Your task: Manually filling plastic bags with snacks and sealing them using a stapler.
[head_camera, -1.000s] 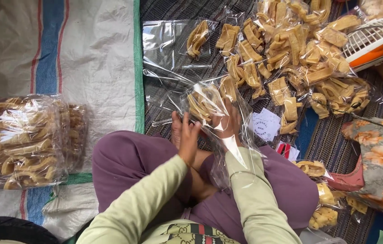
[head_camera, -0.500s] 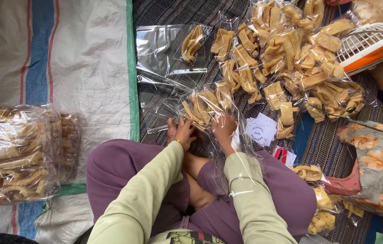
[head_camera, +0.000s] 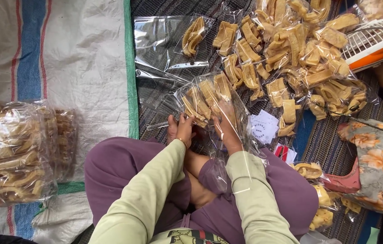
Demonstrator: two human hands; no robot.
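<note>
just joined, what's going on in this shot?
A person sits cross-legged on a striped mat, both hands on a clear plastic bag of tan fried snack strips. The left hand grips the bag's near edge; the right hand is pressed against its right side, partly under the plastic. More filled bags lie heaped beyond, with a large stack of packed bags on the white sack sheet to the left. An orange and white basket sits at upper right.
</note>
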